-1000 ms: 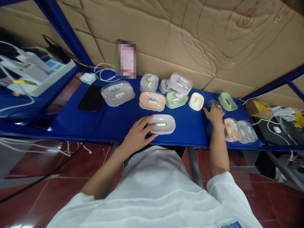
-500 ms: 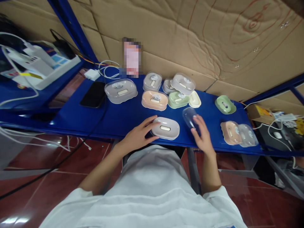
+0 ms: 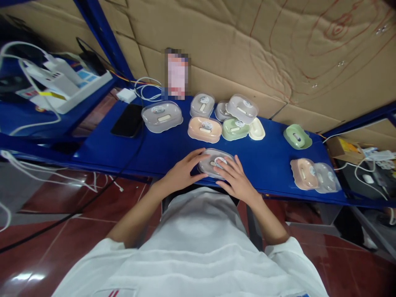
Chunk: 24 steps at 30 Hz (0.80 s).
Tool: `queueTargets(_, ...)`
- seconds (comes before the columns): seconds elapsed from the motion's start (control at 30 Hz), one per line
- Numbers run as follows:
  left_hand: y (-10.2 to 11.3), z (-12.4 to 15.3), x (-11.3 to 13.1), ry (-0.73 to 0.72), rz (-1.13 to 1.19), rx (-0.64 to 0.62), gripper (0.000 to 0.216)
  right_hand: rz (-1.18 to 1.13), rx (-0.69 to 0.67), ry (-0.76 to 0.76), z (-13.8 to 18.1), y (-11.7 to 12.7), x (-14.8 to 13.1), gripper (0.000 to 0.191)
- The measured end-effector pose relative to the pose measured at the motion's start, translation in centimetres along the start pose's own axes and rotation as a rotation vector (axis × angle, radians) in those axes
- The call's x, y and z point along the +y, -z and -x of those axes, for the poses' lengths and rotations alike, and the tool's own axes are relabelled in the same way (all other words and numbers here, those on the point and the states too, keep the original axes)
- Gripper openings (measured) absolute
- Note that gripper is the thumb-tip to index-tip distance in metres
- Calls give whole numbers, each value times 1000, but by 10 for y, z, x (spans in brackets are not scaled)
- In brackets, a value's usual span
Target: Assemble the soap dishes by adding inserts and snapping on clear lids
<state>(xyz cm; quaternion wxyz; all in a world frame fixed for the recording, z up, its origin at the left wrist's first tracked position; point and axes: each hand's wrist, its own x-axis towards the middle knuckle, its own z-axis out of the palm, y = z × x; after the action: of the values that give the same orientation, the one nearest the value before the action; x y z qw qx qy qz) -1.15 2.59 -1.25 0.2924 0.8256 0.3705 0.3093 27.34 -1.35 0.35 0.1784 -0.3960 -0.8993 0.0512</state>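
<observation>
A grey soap box [image 3: 204, 166] stands on the blue table in front of my body, a small cream piece at its middle. My left hand [image 3: 185, 169] grips its left end, thumb at the near side and fingers at the far side. On top of the box lies a clear lid [image 3: 220, 159] with a round sticker. My right hand [image 3: 236, 179] is curved over the right part of this lid, its fingers on it and covering much of that end. Whether the lid's rim is seated all round cannot be made out.
Behind are lidded soap boxes: grey [image 3: 162, 117], peach [image 3: 204, 130] and green [image 3: 234, 130]. At the right stand an open green box [image 3: 297, 136], a peach box [image 3: 303, 173] and a clear lid [image 3: 325, 178]. A black phone [image 3: 126, 119] lies left, near a cable [image 3: 140, 144].
My right hand has moved left with the clear lid, from beside the grey soap box to on top of it. My left hand has kept its grip on the box.
</observation>
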Motion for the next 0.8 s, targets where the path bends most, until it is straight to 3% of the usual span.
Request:
queueTargets(0.1, -2, 0, 0, 26, -29, 23, 59, 5, 65, -91, 1, -4, 5, 56)
queueTargets(0.2, -2, 0, 2, -3, -43, 77, 62, -59, 135, -87, 0, -3, 12, 56)
queueTargets(0.33, 0, 1, 5, -61, 13, 240, 72, -37, 278, -90, -15, 10, 19, 57)
queueTargets(0.43, 0, 1, 5, -41, 53, 344, 70, 42, 338, -130, -53, 22, 25, 53)
queueTargets(0.63, -2, 0, 5, -24, -21, 327, 58, 172, 210, -294, -162, 15, 48, 58)
queueTargets(0.7, -2, 1, 5, -24, -27, 322, 55, 194, 210, -325, -180, 9, 52, 65)
queueTargets(0.8, -1, 2, 5, -22, -34, 311, 53, 194, 277, -317, -173, 12, 58, 72)
